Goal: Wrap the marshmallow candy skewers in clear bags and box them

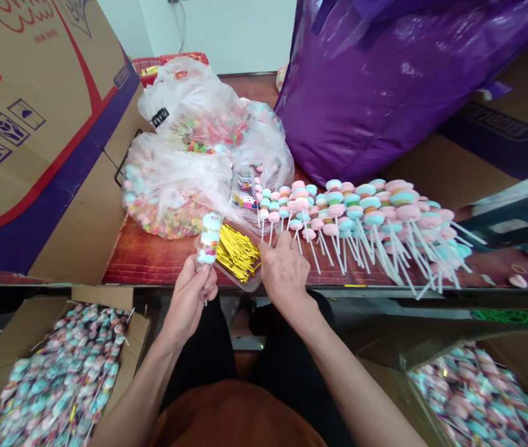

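Note:
My left hand (195, 287) is closed round the stick of a wrapped marshmallow skewer (209, 239), held upright in clear film with a printed top. Beside it lies a clear plastic tray (251, 285) full of gold twist ties (236, 253). At the tray's right edge, my right hand (286, 266) has its fingers curled together; whatever they pinch is hidden. Just beyond that hand, unwrapped marshmallow skewers (366, 214) lie in a long row, white sticks toward me. A small stack of printed labels or packets (244, 186) lies behind the tray.
Plastic bags of sweets (175, 180) fill the back left of the red-brown table (124, 264). A big purple bag (366, 93) stands behind the skewers, a tall carton (50, 124) at left. Below the table edge, boxes hold skewers, left (63, 366) and right (482, 397).

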Demonstrator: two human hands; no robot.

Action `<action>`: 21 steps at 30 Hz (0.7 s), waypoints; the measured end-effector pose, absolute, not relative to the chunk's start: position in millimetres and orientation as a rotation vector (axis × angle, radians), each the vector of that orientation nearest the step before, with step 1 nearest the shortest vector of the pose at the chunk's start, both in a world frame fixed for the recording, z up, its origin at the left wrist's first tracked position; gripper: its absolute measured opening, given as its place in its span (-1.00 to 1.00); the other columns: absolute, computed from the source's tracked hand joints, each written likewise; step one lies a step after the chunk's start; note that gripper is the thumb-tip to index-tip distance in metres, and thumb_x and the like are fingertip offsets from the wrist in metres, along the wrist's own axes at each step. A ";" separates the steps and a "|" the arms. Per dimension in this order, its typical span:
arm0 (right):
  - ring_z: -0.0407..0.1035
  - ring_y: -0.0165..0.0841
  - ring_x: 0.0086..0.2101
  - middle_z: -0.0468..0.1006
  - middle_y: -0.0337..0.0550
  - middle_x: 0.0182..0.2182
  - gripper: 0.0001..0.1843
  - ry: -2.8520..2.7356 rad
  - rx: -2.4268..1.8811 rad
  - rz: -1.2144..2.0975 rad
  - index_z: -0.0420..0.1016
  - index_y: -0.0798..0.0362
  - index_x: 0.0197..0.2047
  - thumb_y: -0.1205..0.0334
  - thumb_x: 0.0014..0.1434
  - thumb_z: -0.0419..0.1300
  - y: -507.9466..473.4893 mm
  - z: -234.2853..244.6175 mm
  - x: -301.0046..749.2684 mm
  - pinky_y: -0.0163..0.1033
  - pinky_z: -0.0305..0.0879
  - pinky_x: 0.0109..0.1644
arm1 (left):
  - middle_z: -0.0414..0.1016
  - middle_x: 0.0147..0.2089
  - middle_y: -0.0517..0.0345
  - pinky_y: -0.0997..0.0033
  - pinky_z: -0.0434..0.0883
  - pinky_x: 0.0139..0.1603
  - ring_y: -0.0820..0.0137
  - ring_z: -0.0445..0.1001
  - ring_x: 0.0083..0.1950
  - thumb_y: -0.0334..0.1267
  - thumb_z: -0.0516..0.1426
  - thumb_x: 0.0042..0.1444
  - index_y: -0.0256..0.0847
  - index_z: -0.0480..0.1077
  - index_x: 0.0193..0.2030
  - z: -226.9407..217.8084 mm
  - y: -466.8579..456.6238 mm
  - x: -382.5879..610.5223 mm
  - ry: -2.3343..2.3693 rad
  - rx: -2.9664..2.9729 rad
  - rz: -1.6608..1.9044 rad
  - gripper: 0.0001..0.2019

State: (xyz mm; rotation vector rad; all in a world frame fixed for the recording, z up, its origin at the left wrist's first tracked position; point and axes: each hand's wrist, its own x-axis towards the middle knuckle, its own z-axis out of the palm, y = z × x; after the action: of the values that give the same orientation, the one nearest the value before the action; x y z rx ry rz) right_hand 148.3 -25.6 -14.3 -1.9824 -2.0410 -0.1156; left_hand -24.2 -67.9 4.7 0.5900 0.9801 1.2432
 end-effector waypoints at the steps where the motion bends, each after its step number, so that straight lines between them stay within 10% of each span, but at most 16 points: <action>1: 0.38 -0.17 -0.26 0.47 0.15 -0.18 -0.72 -2.083 -2.004 -0.148 0.62 0.08 -0.29 0.51 0.18 0.10 -22.3 -15.9 148.0 -0.24 0.15 -0.43 | 0.12 -0.50 0.33 0.59 0.07 -0.51 0.58 0.02 -0.51 -0.18 0.29 0.12 -0.21 0.27 -0.35 4.9 -67.6 -21.1 0.965 0.582 1.245 -0.73; 10: 0.41 -0.04 -0.13 0.46 0.26 -0.14 -0.70 -2.242 -2.131 -0.056 0.63 0.23 -0.20 0.57 0.23 0.05 -13.7 -9.6 141.8 -0.12 0.35 -0.23 | 0.24 -0.45 0.23 0.57 0.07 -0.51 0.62 0.02 -0.50 -0.16 0.32 0.08 -0.37 0.50 -0.17 -4.1 -56.0 -12.7 0.885 0.557 1.253 -0.70; 21: 0.43 -0.05 -0.14 0.47 0.26 -0.14 -0.68 -2.424 -2.061 -0.233 0.57 0.28 -0.17 0.57 0.25 -0.02 -15.9 -1.3 141.4 -0.10 0.33 -0.19 | 0.35 -0.49 0.29 0.60 0.01 -0.52 0.61 0.08 -0.54 -0.18 0.30 0.08 -0.17 0.25 -0.25 -14.3 -49.5 -4.9 0.989 0.598 1.389 -0.71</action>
State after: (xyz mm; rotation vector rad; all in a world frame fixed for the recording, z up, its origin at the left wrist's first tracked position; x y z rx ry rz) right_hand 141.4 -15.9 -1.3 -2.0607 -2.4241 -0.2331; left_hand -4.9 -49.5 -14.3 0.5979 0.9890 1.3894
